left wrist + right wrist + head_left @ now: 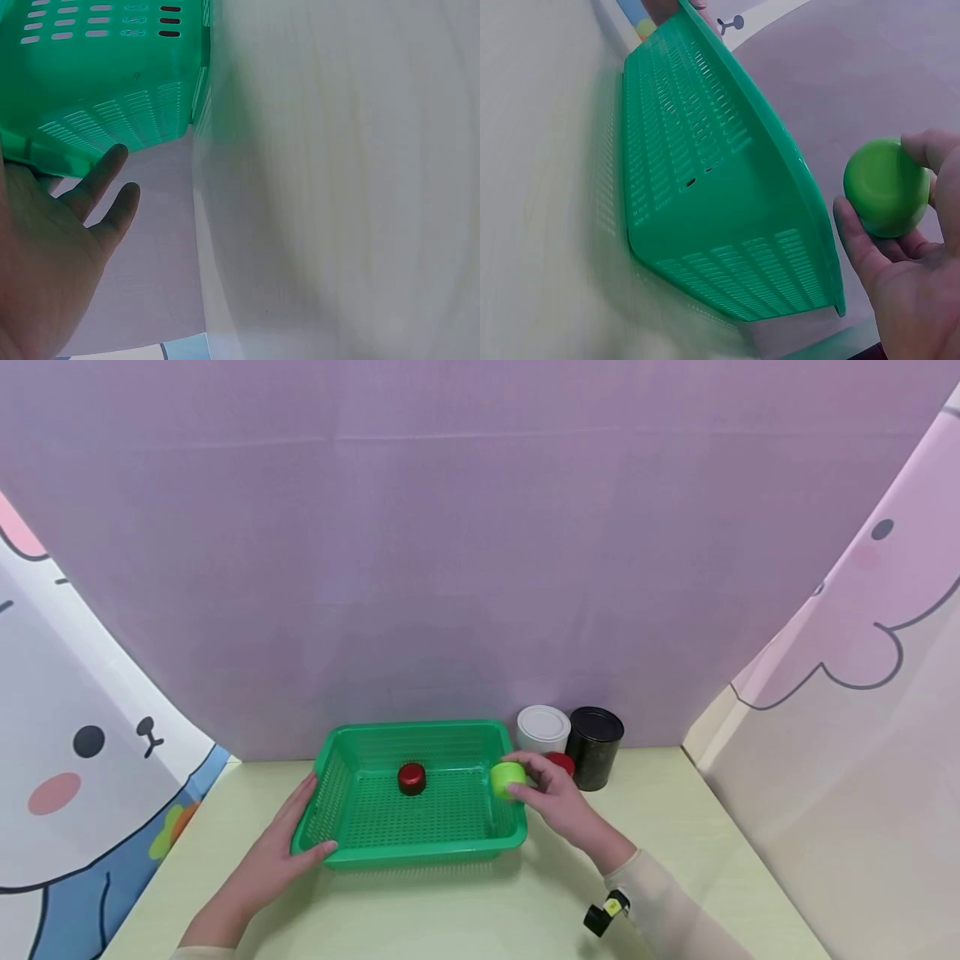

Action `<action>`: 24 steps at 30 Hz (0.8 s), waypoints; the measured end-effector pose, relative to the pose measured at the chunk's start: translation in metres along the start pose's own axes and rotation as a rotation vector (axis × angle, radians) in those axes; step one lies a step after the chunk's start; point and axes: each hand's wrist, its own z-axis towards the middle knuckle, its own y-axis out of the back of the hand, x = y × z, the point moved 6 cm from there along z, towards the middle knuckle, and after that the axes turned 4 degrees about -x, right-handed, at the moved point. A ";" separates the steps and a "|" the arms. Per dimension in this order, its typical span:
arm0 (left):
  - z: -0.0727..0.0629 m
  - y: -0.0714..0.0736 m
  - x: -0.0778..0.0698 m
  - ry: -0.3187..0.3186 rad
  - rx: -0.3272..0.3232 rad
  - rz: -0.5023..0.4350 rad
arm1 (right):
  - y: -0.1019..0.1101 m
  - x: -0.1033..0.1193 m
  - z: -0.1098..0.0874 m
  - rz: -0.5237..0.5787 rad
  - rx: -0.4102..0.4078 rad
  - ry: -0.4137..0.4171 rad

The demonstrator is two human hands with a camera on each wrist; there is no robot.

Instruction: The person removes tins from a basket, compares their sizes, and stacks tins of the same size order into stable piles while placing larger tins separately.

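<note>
A green perforated plastic basket [408, 852] stands on the table. My left hand [273, 856] holds its near left corner, thumb at the front rim and fingers along the left side. In the left wrist view, two fingers [105, 176] extend beside the basket wall. With thumb and fingertips, my right hand [562, 802] grips a small lime-green round tin [508, 779] over the basket's right rim. The right wrist view shows this tin [885, 187] between thumb and fingers, above the rim. Inside the basket sits a small shiny red tin [412, 779].
Behind the right hand, a white lidded can [543, 727] and a black lidded can [595, 747] stand by the back wall. A red-topped tin [561, 763] before them is partly hidden by the hand. Printed cloth walls enclose the pale table [420, 914].
</note>
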 end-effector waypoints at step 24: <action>0.000 -0.001 0.000 -0.014 -0.010 -0.001 | 0.011 0.009 -0.006 -0.095 -0.034 0.142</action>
